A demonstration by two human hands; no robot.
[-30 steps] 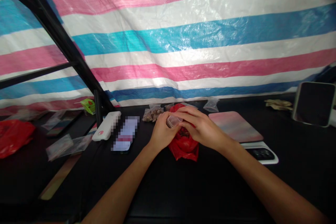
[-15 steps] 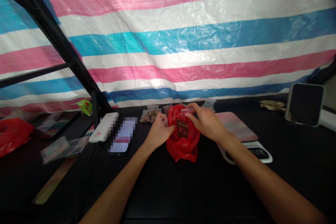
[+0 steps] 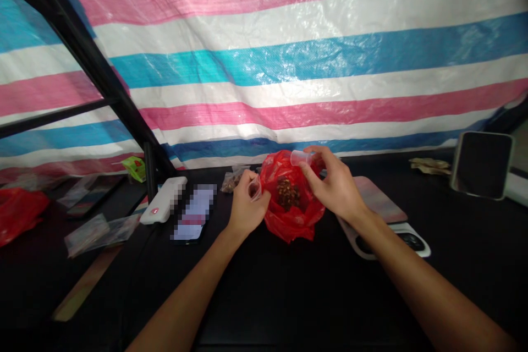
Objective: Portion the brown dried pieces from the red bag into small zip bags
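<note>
A red plastic bag [image 3: 299,226] stands with its mouth spread, and small brown dried pieces [image 3: 287,193] lie inside it. My left hand [image 3: 247,206] is closed on a crumpled clear plastic bag [image 3: 256,189] at the red bag's left rim; thumb and fingertips come against the red plastic. At the right rim my right hand [image 3: 335,184] grips a small clear plastic cup [image 3: 300,158], held tilted over the far side of the opening. Whether anything is in the cup, I cannot tell.
Behind my left hand lie clear packets of brown pieces [image 3: 230,180]. A kitchen scale [image 3: 381,198] sits under my right forearm. Left are a phone [image 3: 196,212] and a white device [image 3: 164,201]; far right, a dark-screened device [image 3: 482,165]. A striped tarp [image 3: 289,71] hangs behind.
The red bag's mouth has spread wider, and the bag has shifted slightly away from me. My right hand and the cup have moved right and up; my left hand has moved slightly left.
</note>
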